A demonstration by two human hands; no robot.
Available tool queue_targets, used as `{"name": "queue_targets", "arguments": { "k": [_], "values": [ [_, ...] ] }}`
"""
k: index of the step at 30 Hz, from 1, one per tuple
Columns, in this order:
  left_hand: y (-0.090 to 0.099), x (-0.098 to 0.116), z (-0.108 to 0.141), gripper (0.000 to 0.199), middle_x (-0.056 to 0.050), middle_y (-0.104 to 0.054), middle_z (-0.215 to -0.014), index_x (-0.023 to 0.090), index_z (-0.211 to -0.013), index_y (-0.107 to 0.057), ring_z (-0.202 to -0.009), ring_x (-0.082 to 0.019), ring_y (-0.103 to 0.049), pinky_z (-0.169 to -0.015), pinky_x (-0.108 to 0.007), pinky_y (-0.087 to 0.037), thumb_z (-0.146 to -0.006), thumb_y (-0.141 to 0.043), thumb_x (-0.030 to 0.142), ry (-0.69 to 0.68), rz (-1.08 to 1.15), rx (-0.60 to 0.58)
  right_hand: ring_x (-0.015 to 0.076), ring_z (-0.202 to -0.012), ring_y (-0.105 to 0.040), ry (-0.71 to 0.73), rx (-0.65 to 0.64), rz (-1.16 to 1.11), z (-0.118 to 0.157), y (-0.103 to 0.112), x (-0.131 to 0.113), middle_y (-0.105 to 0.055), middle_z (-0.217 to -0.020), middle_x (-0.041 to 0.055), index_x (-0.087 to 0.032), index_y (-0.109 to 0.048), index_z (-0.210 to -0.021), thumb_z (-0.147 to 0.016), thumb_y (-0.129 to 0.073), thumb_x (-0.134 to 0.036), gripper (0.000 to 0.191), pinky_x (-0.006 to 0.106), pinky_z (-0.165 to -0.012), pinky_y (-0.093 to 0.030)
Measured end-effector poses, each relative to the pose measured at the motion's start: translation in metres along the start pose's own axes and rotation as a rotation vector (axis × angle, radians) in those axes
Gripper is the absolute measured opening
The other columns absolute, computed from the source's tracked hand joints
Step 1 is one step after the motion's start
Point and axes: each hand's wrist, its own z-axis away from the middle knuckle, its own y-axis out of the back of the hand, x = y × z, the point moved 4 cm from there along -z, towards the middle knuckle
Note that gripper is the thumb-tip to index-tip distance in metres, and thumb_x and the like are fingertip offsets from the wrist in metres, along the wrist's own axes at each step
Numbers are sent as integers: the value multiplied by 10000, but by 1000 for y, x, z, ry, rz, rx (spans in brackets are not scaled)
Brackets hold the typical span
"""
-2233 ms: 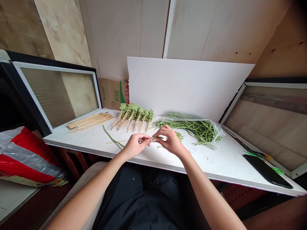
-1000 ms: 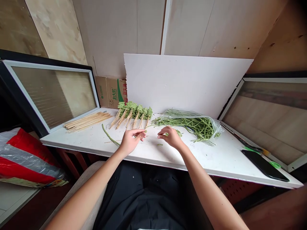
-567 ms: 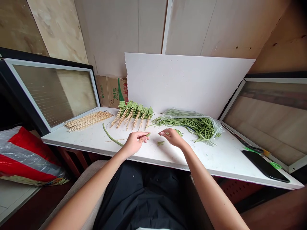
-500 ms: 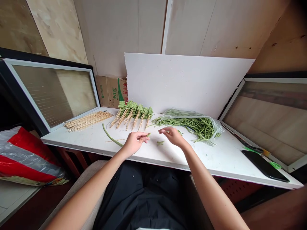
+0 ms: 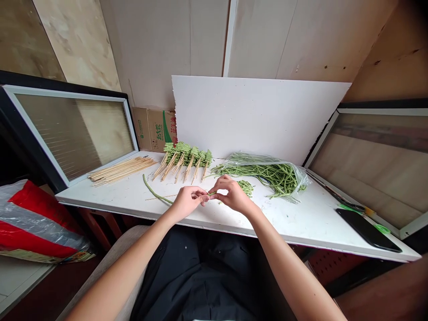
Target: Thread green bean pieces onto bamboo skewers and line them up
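A long green bean (image 5: 155,192) trails leftward from my left hand (image 5: 189,203), which is closed around it. Its short front end shows between my fingertips, where my right hand (image 5: 231,195) pinches it too. Both hands meet just above the table's front half. Behind my right hand lies a small pile of cut bean pieces (image 5: 245,188). A single bamboo skewer (image 5: 163,197) rests on the table left of my left hand, partly hidden. Beyond it stand bundles of skewers threaded with bean pieces (image 5: 187,154).
Bare skewers (image 5: 122,170) lie at the left of the white table (image 5: 267,223). A plastic bag of long beans (image 5: 267,174) is at the back right. A black phone (image 5: 368,229) and scissors (image 5: 356,207) lie far right. A cardboard box (image 5: 154,129) stands behind.
My right hand has moved left and down to meet my left hand and now pinches the bean's end. The pile of cut pieces behind it shows more.
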Motion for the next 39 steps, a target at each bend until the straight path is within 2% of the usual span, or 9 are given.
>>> {"name": "queue_targets", "arguments": {
  "k": [6, 11, 15, 18, 21, 25, 31, 35, 39],
  "values": [
    [6, 6, -1, 344, -88, -780, -855, 143, -998, -802, -644, -175, -696, -687, -304, -569, -881, -780, 466, -18, -56, 3, 275, -969, -611, 25, 40, 62, -1, 7, -6, -757, -932, 89, -248, -816, -1013, -935, -790, -425, 196, 443, -919, -504],
    [3, 8, 2, 286, -66, -772, -839, 164, -974, -818, -621, -159, -655, -680, -293, -551, -903, -751, 433, -20, -87, -5, 295, -961, -583, 67, 9, 85, -3, 0, -9, -754, -888, 94, -267, -825, -989, -960, -758, -400, 152, 464, -899, -505],
    [1, 10, 3, 232, -59, -760, -790, 164, -906, -809, -636, -165, -662, -681, -287, -553, -920, -710, 373, -50, -107, 8, 318, -999, -555, 33, 8, 92, -3, -6, -9, -748, -884, 104, -282, -833, -1001, -1004, -682, -310, 154, 496, -914, -500],
    [1, 12, 3, 222, -59, -743, -731, 161, -816, -790, -650, -175, -669, -674, -287, -561, -917, -678, 324, -89, -112, 42, 312, -1005, -557, -15, 73, 5, -1, -11, -7, -736, -871, 97, -278, -828, -959, -1003, -647, -252, 188, 481, -902, -503],
    [1, 13, 3, 216, -65, -744, -719, 151, -816, -790, -623, -174, -668, -653, -295, -574, -906, -671, 307, -131, -65, 83, 301, -999, -587, -78, 171, -129, 1, -16, -1, -727, -838, 84, -267, -809, -859, -991, -681, -353, 202, 468, -931, -494],
    [-1, 11, 3, 197, -75, -762, -735, 138, -831, -796, -596, -171, -677, -627, -303, -596, -887, -677, 285, -163, 13, 121, 288, -954, -619, -155, 182, -267, 1, -26, 10, -712, -793, 72, -251, -771, -794, -940, -711, -586, 370, 455, -960, -483],
    [1, 8, 1, 213, -70, -749, -714, 132, -819, -790, -593, -160, -674, -632, -305, -610, -880, -708, 319, -207, 123, 192, 241, -829, -644, -259, 243, -497, 3, -23, 29, -708, -845, 73, -223, -733, -802, -890, -693, -708, 494, 398, -807, -527],
    [11, 0, -4, 341, -96, -777, -790, 109, -961, -810, -604, -159, -678, -675, -322, -625, -887, -763, 438, -131, 136, 237, 281, -974, -674, -352, 285, -300, 9, -3, 52, -778, -979, 114, -225, -789, -890, -868, -767, -622, 398, 413, -856, -535],
    [12, -9, -7, 395, -107, -786, -867, 119, -1051, -822, -644, -155, -670, -666, -297, -604, -919, -739, 482, -120, 68, 200, 326, -1072, -622, -396, 135, 54, 19, -2, 79, -791, -978, 104, -245, -827, -859, -897, -781, -468, 231, 502, -982, -477]
  ]
}}
